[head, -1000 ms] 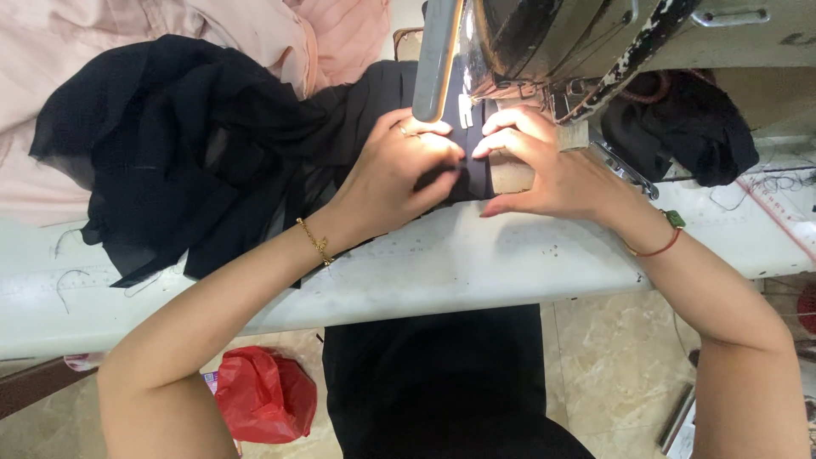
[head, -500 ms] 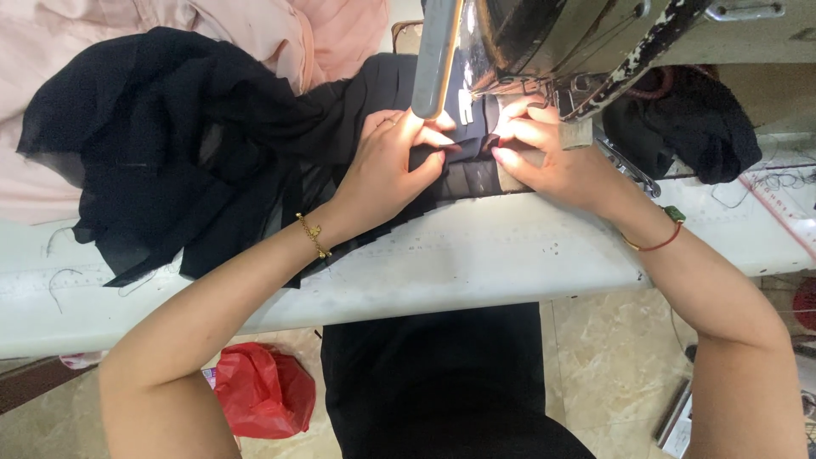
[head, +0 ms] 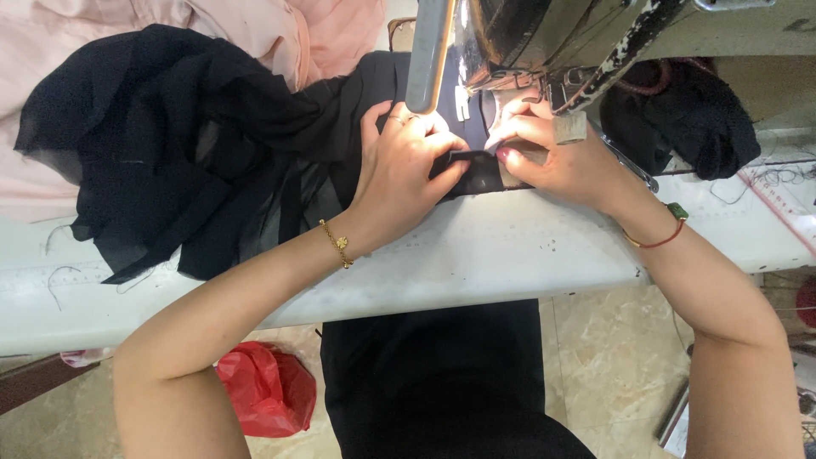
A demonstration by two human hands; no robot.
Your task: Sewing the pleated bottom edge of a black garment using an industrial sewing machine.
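Observation:
A black sheer fabric (head: 187, 144) lies bunched on the white sewing table (head: 476, 255), and one strip of it runs under the sewing machine head (head: 544, 42). My left hand (head: 399, 166) presses flat on the fabric just left of the needle area, fingertips pinching a fold. My right hand (head: 552, 157) pinches the same black strip from the right, directly under the machine head. The needle itself is hidden by the machine and my fingers.
Pink cloth (head: 255, 25) is heaped at the back left. More black fabric (head: 688, 119) sits at the back right behind the machine. A red plastic bag (head: 268, 387) lies on the tiled floor below the table edge. Loose threads lie at the table's right end.
Both hands have slid the black strip away from me, further under the machine head. The fingertips have drawn closer together on the fold.

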